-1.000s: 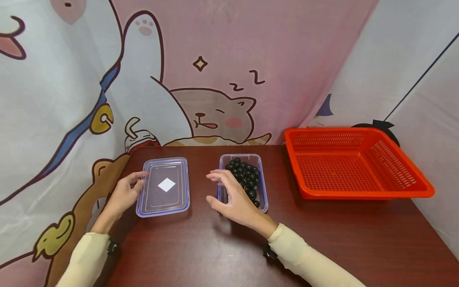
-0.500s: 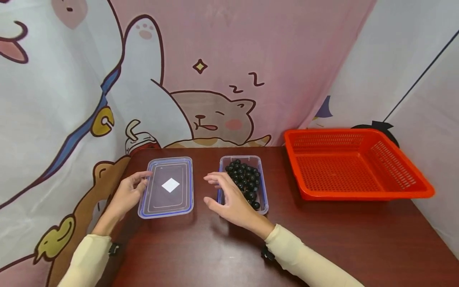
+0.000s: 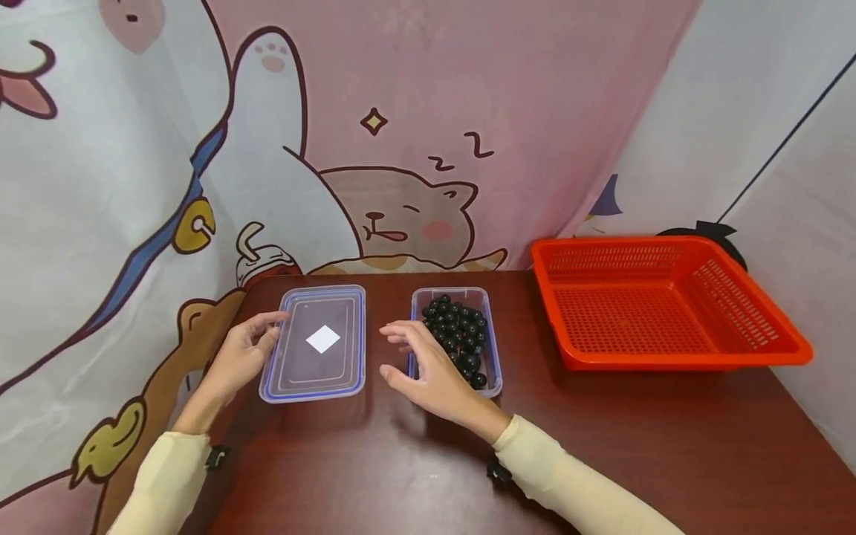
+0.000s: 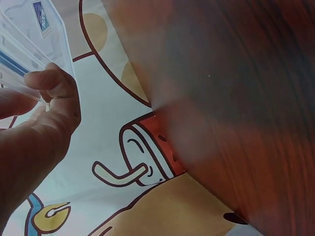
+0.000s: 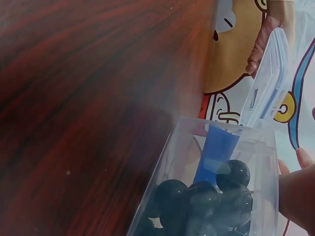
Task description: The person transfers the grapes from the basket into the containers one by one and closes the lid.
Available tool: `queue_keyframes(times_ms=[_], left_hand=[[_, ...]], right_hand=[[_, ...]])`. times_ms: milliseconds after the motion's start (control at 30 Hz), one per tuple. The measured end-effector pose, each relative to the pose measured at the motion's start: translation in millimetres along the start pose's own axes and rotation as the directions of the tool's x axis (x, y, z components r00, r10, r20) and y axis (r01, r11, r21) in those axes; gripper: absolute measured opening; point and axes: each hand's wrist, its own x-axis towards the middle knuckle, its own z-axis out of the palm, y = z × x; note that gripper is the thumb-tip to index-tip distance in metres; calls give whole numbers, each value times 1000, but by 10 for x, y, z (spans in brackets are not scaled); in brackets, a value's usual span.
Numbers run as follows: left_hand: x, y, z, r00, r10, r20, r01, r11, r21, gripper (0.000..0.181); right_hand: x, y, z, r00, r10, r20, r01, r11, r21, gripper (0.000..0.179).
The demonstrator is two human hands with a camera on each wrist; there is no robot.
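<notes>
In the head view my left hand [image 3: 243, 357] pinches the left edge of a clear rectangular plastic lid [image 3: 342, 364] with a blue sealing strip and a white diamond-shaped sticker. The left wrist view shows thumb and curled fingers at the edge of the lid [image 4: 56, 29]. My right hand [image 3: 431, 371] reaches over the left side of a clear, uncovered plastic box [image 3: 495, 364], its fingers extended and thumb apart. Dark, round, grape-like fruit [image 3: 461, 327] lies in the box, partly hidden by this hand. The right wrist view shows the fruit [image 5: 202, 201] through the box wall.
A large red perforated plastic basket [image 3: 622, 319] stands at the right of the dark reddish-brown table [image 3: 428, 475]. A cartoon-printed cloth [image 3: 414, 96] hangs behind the table and along both sides.
My left hand has moved the lid to the right and slightly away from me, towards the box. My right hand has shifted slightly left and otherwise keeps its pose; box and basket stay put.
</notes>
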Motion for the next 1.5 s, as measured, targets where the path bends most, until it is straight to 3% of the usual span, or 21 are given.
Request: queue_keyframes(times_ms=[333, 833, 1500], left_hand=[[29, 105, 6, 999, 35, 9, -35, 999, -7, 33], [31, 156, 170, 999, 35, 30, -33, 998, -57, 33], [16, 187, 244, 998, 4, 56, 0, 997, -78, 34]], right_hand=[[31, -16, -31, 996, 94, 5, -94, 995, 18, 51], [45, -4, -23, 996, 93, 16, -94, 992, 86, 53], [49, -10, -5, 985, 168, 38, -171, 982, 80, 58]])
